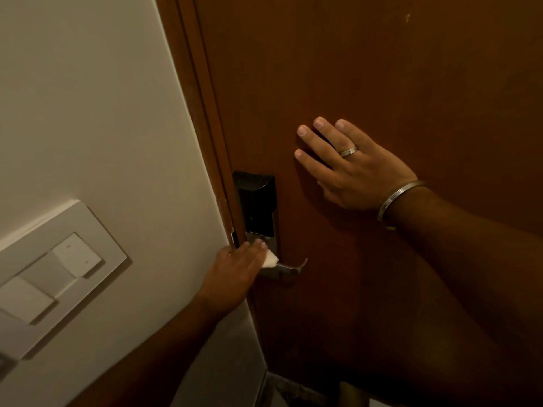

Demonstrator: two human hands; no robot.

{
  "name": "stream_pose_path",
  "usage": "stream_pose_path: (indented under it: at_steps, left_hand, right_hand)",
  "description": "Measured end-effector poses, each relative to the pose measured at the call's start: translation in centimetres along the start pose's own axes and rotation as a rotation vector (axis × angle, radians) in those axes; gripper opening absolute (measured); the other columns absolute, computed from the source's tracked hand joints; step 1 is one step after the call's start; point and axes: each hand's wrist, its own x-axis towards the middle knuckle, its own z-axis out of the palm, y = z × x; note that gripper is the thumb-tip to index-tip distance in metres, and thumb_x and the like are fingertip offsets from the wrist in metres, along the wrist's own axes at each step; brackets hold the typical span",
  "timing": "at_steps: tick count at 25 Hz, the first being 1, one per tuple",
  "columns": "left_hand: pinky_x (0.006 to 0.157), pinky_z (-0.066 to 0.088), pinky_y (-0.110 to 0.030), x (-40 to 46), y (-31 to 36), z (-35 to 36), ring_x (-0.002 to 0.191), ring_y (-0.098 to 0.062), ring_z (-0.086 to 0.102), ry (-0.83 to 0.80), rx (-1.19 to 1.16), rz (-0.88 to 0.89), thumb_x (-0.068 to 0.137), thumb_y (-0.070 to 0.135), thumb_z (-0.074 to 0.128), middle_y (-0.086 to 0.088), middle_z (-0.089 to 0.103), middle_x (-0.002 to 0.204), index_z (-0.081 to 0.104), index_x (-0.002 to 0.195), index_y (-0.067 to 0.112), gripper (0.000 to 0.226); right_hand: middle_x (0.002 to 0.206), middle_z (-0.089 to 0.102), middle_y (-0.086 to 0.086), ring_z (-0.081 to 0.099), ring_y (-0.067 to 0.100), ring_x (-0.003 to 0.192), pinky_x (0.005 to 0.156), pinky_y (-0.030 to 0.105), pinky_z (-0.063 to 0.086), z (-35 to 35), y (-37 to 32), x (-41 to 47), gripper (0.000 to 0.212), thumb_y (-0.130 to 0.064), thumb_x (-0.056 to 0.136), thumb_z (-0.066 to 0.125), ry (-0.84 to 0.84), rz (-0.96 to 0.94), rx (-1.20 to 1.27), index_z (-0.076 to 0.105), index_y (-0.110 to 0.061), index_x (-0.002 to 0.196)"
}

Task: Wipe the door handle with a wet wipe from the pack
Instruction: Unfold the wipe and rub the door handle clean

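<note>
A metal lever door handle (292,266) juts right from a black and silver lock plate (258,207) on the brown door (382,69). My left hand (235,274) presses a folded white wet wipe (269,259) against the base of the handle, fingers flat over it. Only a corner of the wipe shows past my fingertips. My right hand (346,168) lies flat on the door above and right of the handle, fingers spread, holding nothing. The pack of wipes is not in view.
A white wall (97,113) with a white switch panel (55,268) stands left of the brown door frame (202,113). A strip of floor (296,392) shows at the bottom beneath the door.
</note>
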Motion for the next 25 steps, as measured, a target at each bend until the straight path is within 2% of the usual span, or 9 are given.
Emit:
stream_pose_path:
  at_steps: [4,6,7,11,15,17,20,23,25]
  left_hand:
    - [0.055,0.055,-0.037,1.1,-2.0,-0.5,0.063,-0.033,0.068,-0.156,0.024,-0.060,0.066,-0.001,0.082,-0.024,0.072,0.094,0.056,0.122,-0.004,0.062]
    - [0.050,0.054,-0.033,0.3,-2.1,0.0,0.055,-0.026,0.066,-0.178,-0.070,0.001,0.065,0.002,0.084,-0.017,0.072,0.078,0.052,0.127,-0.003,0.070]
    - [0.053,0.054,-0.032,-0.1,-2.3,0.5,0.059,-0.025,0.067,-0.171,-0.133,0.015,0.070,0.004,0.082,-0.016,0.071,0.080,0.047,0.133,0.000,0.072]
    - [0.087,0.046,-0.028,0.5,-2.9,1.7,0.107,-0.022,0.060,-0.208,-0.409,-0.205,0.093,0.014,0.059,-0.014,0.057,0.131,0.016,0.150,0.020,0.071]
    - [0.100,0.041,-0.028,-0.8,-2.7,1.8,0.125,-0.020,0.049,-0.171,-0.350,-0.015,0.094,0.023,0.056,-0.013,0.036,0.152,0.016,0.150,0.017,0.069]
    - [0.106,0.033,-0.031,-0.8,-2.9,1.6,0.135,-0.024,0.038,-0.130,-0.320,0.055,0.094,0.030,0.056,-0.013,0.025,0.157,0.018,0.150,0.011,0.070]
    - [0.109,0.030,-0.038,0.1,-2.3,0.4,0.139,-0.025,0.031,-0.095,-0.326,0.059,0.095,0.058,0.036,-0.016,0.029,0.155,0.021,0.149,0.008,0.075]
    - [0.116,0.021,-0.039,0.1,-1.7,-0.1,0.143,-0.022,0.022,-0.135,-0.283,0.235,0.096,0.056,0.034,-0.012,0.028,0.155,0.020,0.149,0.011,0.072]
    - [0.117,0.019,-0.039,0.5,-1.8,0.0,0.144,-0.020,0.019,-0.141,-0.305,0.129,0.096,0.055,0.037,-0.009,0.027,0.156,0.019,0.150,0.013,0.070]
  right_hand:
    - [0.158,0.029,0.024,0.031,0.042,0.144,0.118,0.052,0.024,0.0,0.1,0.0,0.065,-0.044,0.095,0.038,-0.004,0.001,-0.003,0.035,-0.010,0.151]
    - [0.158,0.029,0.024,0.031,0.042,0.145,0.118,0.052,0.024,0.0,0.0,0.0,0.065,-0.044,0.095,0.038,-0.010,-0.001,-0.004,0.035,-0.010,0.151]
    - [0.158,0.029,0.024,0.031,0.042,0.145,0.118,0.052,0.025,0.1,-0.1,0.0,0.065,-0.044,0.095,0.038,-0.012,0.001,-0.007,0.035,-0.010,0.151]
    - [0.158,0.030,0.023,0.031,0.042,0.145,0.118,0.052,0.025,0.1,0.0,0.0,0.064,-0.043,0.096,0.035,-0.003,-0.001,-0.010,0.035,-0.010,0.151]
    - [0.158,0.030,0.023,0.032,0.042,0.144,0.118,0.052,0.025,0.2,-0.1,-0.1,0.065,-0.044,0.096,0.036,0.000,-0.003,-0.025,0.035,-0.010,0.151]
    - [0.158,0.031,0.023,0.033,0.042,0.144,0.118,0.052,0.027,0.2,0.1,0.0,0.065,-0.045,0.096,0.036,0.004,-0.006,-0.033,0.035,-0.011,0.151]
    - [0.158,0.031,0.023,0.032,0.042,0.144,0.118,0.052,0.026,0.1,0.0,0.0,0.065,-0.043,0.096,0.036,0.005,-0.005,-0.013,0.035,-0.010,0.151]
    - [0.157,0.032,0.023,0.033,0.042,0.144,0.118,0.052,0.027,0.1,0.0,0.0,0.064,-0.043,0.095,0.036,0.015,-0.002,-0.024,0.037,-0.010,0.150]
    - [0.157,0.032,0.023,0.034,0.042,0.143,0.117,0.052,0.028,0.1,0.0,0.0,0.063,-0.042,0.095,0.037,0.023,0.001,-0.022,0.038,-0.010,0.150]
